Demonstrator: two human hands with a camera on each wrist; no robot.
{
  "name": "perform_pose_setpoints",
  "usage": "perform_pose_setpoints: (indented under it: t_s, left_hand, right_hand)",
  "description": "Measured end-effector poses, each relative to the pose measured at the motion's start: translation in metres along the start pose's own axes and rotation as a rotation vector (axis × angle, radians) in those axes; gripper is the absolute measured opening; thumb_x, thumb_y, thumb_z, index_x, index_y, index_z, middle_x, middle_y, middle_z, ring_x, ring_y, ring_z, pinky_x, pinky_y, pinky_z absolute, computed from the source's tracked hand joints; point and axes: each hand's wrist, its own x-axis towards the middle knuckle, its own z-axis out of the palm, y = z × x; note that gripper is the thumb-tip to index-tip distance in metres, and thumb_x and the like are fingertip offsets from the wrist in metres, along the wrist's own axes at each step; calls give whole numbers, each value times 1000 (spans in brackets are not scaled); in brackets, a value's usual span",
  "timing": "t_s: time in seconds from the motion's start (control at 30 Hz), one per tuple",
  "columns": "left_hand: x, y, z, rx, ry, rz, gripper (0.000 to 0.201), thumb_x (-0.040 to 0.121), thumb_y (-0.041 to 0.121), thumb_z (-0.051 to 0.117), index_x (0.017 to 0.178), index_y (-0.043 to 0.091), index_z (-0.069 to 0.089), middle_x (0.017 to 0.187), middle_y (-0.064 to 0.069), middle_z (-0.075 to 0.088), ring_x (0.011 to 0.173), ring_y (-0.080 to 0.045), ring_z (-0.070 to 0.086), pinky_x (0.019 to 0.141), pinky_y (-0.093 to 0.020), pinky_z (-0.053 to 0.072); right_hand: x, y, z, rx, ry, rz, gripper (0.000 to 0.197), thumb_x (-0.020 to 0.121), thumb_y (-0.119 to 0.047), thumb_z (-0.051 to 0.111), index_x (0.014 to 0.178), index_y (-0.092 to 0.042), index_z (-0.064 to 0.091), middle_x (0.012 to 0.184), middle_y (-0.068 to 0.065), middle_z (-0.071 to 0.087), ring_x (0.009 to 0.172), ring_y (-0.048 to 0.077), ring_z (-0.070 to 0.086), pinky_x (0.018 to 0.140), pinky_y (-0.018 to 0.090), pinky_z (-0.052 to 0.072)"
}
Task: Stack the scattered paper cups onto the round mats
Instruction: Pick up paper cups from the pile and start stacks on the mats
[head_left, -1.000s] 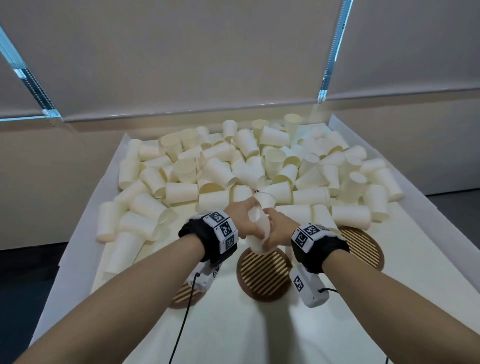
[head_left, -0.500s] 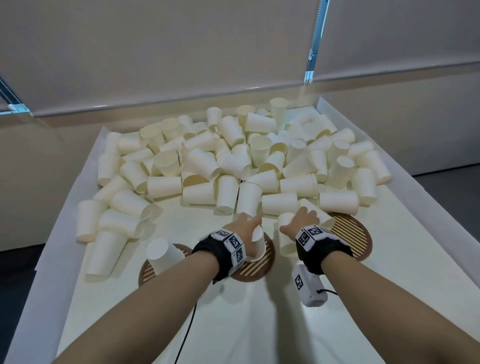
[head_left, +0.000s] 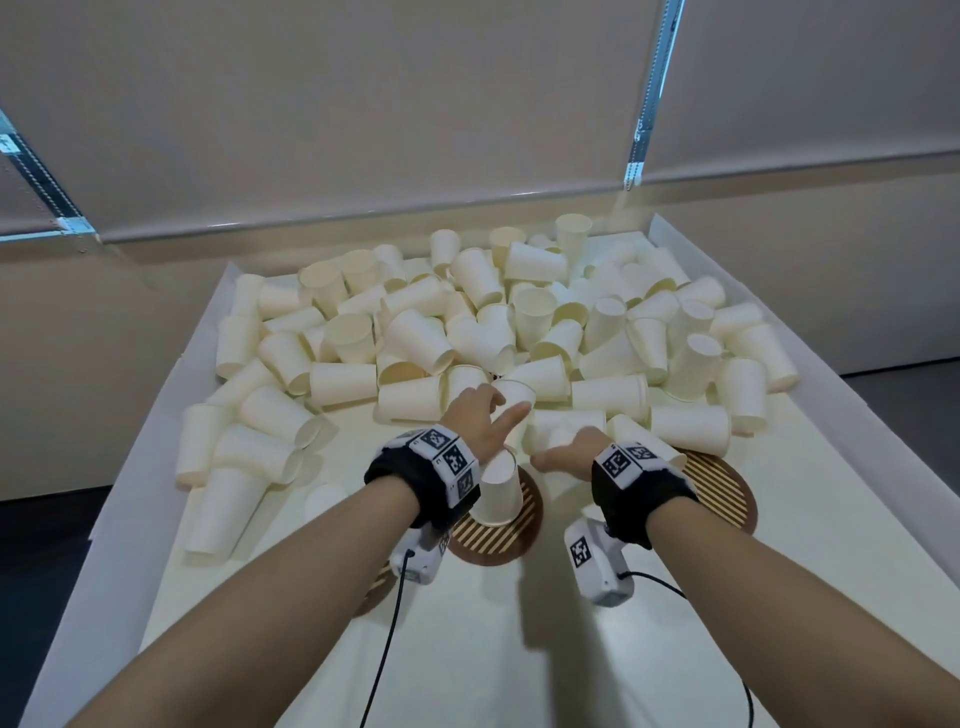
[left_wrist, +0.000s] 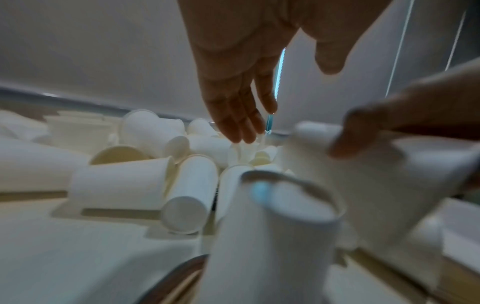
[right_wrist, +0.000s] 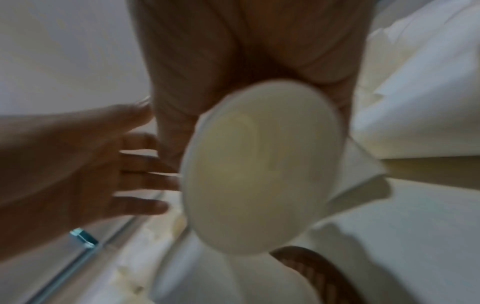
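Observation:
Many white paper cups (head_left: 467, 332) lie heaped across the far half of the white tray. One cup (head_left: 497, 491) stands upside down on the middle round brown mat (head_left: 506, 545); the left wrist view shows this cup (left_wrist: 272, 236) close up. My left hand (head_left: 488, 413) is past it at the pile's near edge, fingers straight and holding nothing (left_wrist: 241, 107). My right hand (head_left: 563, 452) grips another cup (right_wrist: 259, 166), whose mouth faces the wrist camera, just right of the middle mat. The right mat (head_left: 722, 491) is partly covered by lying cups.
A third mat (head_left: 370, 597) peeks out under my left forearm. The tray's raised walls (head_left: 810, 395) run along both sides, and a beige wall stands behind. Loose cups (head_left: 228, 493) lie near the left wall. A cable (head_left: 384, 649) hangs from the wrist camera.
My left hand set a cup upside down on the middle mat, let go and reached forward to the pile. My right hand now grips a cup from the pile's near edge.

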Motion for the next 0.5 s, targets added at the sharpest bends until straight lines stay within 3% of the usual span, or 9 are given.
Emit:
perform_pose_setpoints:
  t_s: [0.13,0.2,0.27,0.33,0.4,0.5]
  left_hand:
    - [8,30,-4,-220,-29,-107,64,89,52,51,138,15,34,131,-11,52,116,-28,54,94,-34,43]
    - [13,40,-4,-292,-30,-200,71,85,50,58,138,13,31,127,-13,53,112,-30,56,91,-37,48]
    - [17,43,-5,-337,-22,-272,75,80,51,62,136,10,32,120,-13,55,104,-31,59,82,-35,51]
    - [21,41,-8,-359,2,-308,81,77,55,63,136,10,31,120,-13,55,103,-31,59,86,-38,52]
    - [24,37,-12,-418,59,-329,86,74,59,63,138,12,29,128,-12,53,110,-33,57,93,-46,49]
    - [27,32,-19,-497,111,-370,96,69,67,62,141,14,28,131,-12,52,113,-34,55,96,-48,47]
  right_hand:
    - [2,-26,-8,234,54,-288,49,81,-23,66,124,-7,51,112,6,57,98,19,53,79,27,43]
    - [1,-32,-12,320,60,-372,46,79,-13,67,122,-7,52,110,7,61,93,17,55,69,21,43]
    - [0,-29,-16,368,8,-415,54,76,-15,73,125,-11,51,109,1,58,99,14,54,73,19,41]
    - [1,-19,-24,386,-40,-390,64,76,-28,76,132,-19,46,116,-3,51,108,11,47,87,23,36]
    - [4,-3,-34,455,2,-297,68,79,-40,70,137,-19,41,127,2,51,114,17,49,95,30,37]
    - [20,32,-45,325,292,-68,63,82,-38,65,133,-10,43,136,13,48,123,31,47,101,38,37]
